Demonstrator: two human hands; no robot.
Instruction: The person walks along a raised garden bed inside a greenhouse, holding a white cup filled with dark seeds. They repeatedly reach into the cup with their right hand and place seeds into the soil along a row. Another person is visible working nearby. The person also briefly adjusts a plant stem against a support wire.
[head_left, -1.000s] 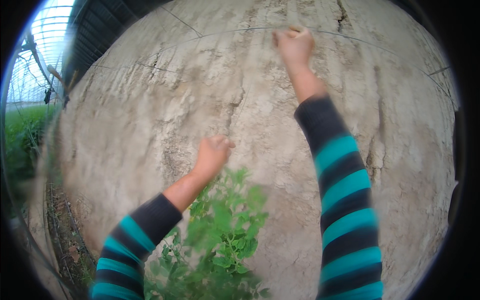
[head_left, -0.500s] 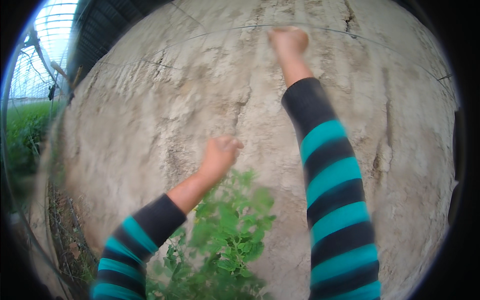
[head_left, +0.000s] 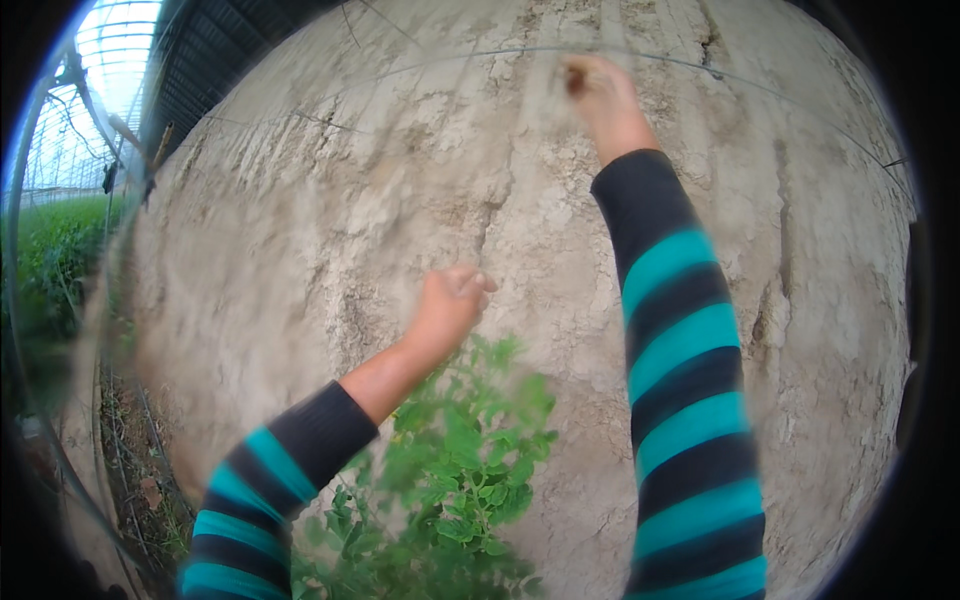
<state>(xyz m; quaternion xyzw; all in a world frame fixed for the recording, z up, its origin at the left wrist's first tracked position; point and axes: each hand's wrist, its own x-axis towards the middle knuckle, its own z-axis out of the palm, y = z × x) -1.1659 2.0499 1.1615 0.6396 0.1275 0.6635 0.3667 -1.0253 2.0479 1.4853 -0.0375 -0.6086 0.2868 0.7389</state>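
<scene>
Fingers (head_left: 473, 284) press together on the low left hand (head_left: 445, 308); on the right hand (head_left: 608, 95), raised near the wire (head_left: 660, 58), blur: cannot tell.

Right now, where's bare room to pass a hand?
Likely between the left hand and the right sleeve, or right of that sleeve, across bare earthen wall. Crowded: leafy plant below the left hand; wire above the right hand.

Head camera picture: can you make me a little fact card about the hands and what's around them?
Left hand: fingers curled, just above the green plant in the picture
Right hand: raised higher, blurred, near the wire; touching unclear
Anything held: can't tell
Behind: rough, cracked wall
Sleeves: dark and teal stripes
</scene>
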